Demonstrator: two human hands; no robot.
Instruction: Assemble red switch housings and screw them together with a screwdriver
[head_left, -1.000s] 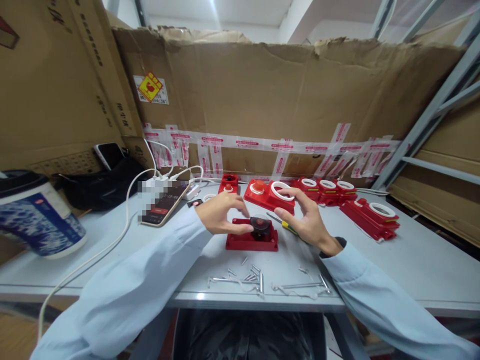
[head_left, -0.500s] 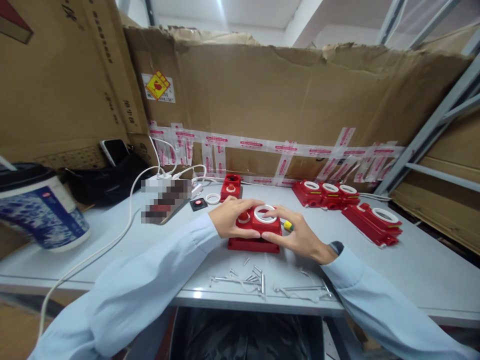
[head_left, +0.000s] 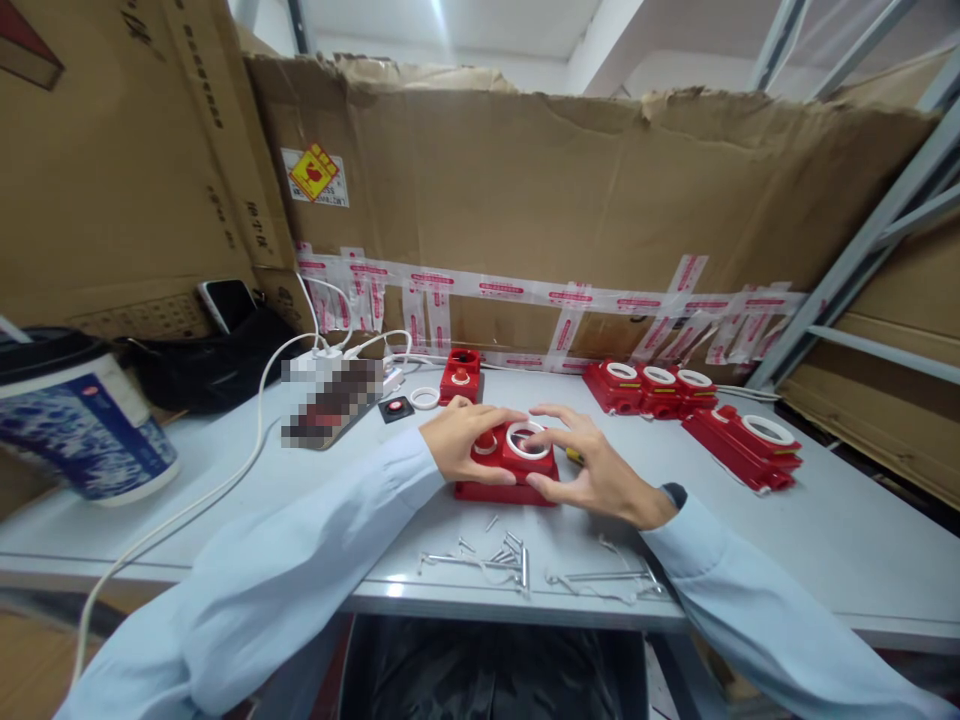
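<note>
A red housing [head_left: 517, 491] lies on the table before me, with a white ring [head_left: 509, 441] around its round window and a red knob [head_left: 486, 441] at its left. My left hand [head_left: 466, 445] is closed around the left part of its upper piece, thumb along the front and fingers over the back. My right hand [head_left: 589, 468] is open at the right side, thumb and fingers apart; one fingertip reaches over the ring, and I cannot tell if it touches. Partly behind this hand shows a yellow-handled tool [head_left: 574, 455].
Loose screws [head_left: 504, 552] and metal rods [head_left: 611, 577] lie near the front edge. Several red housings [head_left: 651, 392] stand back right, a longer one [head_left: 742, 446] nearer. Another red unit [head_left: 460, 376], a white ring [head_left: 424, 398] and a phone [head_left: 337, 400] are behind. A cup [head_left: 82, 420] stands left.
The right hand has loosened, its thumb and fingers spreading away from the housing. The upper piece sits slightly lower on its base, and the left hand keeps its hold.
</note>
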